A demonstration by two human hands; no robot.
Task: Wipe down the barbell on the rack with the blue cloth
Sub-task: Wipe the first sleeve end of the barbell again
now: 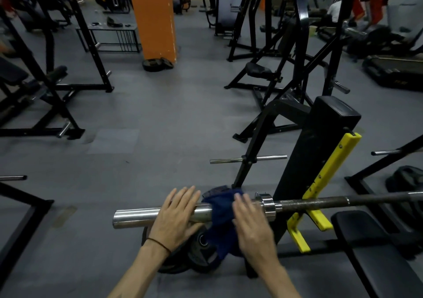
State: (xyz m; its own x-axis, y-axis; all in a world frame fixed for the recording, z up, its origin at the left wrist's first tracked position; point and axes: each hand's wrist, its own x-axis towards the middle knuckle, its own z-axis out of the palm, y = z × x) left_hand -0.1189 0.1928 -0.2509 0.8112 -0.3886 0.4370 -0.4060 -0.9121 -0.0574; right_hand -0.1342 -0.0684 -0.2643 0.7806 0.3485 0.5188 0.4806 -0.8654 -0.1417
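heavy, stiff steel barbell (309, 203), lying across the yellow rack (320, 220) just right of both hands; smooth sleeve (137, 217) running out left of them, likely slippery. soft, light blue cloth (220, 220) draped over the sleeve between the hands, best pressed and wrapped around the steel. left hand (176, 217) flat on the sleeve, fingers straight, gripping nothing. right hand (249, 220) likewise flat, fingers on the cloth's edge.
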